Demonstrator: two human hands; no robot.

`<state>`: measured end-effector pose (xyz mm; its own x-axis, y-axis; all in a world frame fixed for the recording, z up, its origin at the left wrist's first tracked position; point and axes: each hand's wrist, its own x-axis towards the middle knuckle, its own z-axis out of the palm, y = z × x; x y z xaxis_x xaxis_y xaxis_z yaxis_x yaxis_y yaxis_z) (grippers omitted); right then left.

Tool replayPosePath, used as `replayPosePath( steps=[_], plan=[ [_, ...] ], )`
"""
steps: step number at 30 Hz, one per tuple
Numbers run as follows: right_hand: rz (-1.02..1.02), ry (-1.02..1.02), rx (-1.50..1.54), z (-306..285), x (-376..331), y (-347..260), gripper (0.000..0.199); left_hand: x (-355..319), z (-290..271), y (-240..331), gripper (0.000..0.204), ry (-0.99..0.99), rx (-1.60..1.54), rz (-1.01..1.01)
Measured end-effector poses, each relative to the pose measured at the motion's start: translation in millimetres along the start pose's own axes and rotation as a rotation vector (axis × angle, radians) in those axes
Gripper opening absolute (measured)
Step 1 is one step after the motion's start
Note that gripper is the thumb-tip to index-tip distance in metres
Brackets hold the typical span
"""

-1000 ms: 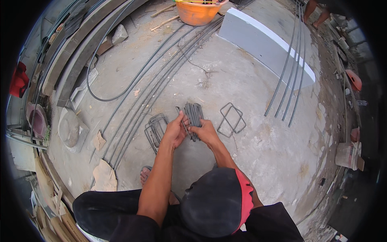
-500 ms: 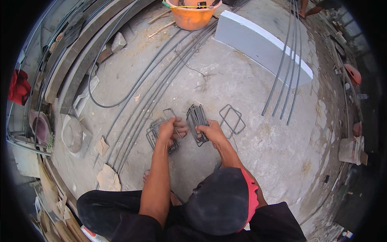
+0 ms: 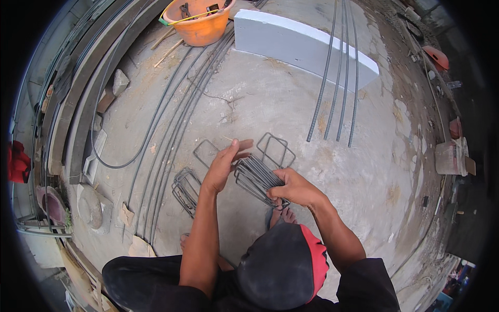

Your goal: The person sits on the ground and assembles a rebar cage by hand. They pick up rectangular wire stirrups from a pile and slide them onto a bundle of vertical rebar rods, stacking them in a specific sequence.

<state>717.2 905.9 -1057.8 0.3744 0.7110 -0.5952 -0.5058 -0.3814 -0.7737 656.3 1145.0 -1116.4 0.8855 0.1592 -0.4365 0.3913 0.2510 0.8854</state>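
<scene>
My right hand grips a thick stack of bent-steel rebar stirrups, thumb on top, holding it tilted in front of me. Beside the stack's left end is my left hand, open, its fingers stretched and slightly blurred; whether they touch the stack I cannot tell. Partly behind that hand shows a single rectangular stirrup. Left of my left forearm lies a small pile of stirrups on the concrete. Past the stack, two overlapping stirrups lie on the floor.
Long rebar rods run along the floor at left, beside curved-looking dark beams. An orange bucket with tools stands far off. A pale grey slab stands on edge, with several rods crossing over it.
My left hand has moved away from the pile to the stack's left end, its fingers straightening. My right hand has shifted right and slightly lower, tilting the stack. The view has shifted too.
</scene>
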Motion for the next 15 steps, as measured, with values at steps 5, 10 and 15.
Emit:
replayPosePath(
  steps=[5, 10, 15],
  plan=[
    [0.097, 0.012, 0.227, -29, 13, -2, 0.010, 0, 39, -55, 0.073, -0.091, -0.443, -0.048],
    [0.161, -0.100, 0.419, -49, 5, 16, 0.011, -11, 52, -20, 0.051, -0.202, 0.028, 0.137],
    [0.092, -0.151, 0.336, -46, -10, 3, 0.018, 0, 61, 4, 0.038, -0.018, 0.486, 0.208]
  ],
)
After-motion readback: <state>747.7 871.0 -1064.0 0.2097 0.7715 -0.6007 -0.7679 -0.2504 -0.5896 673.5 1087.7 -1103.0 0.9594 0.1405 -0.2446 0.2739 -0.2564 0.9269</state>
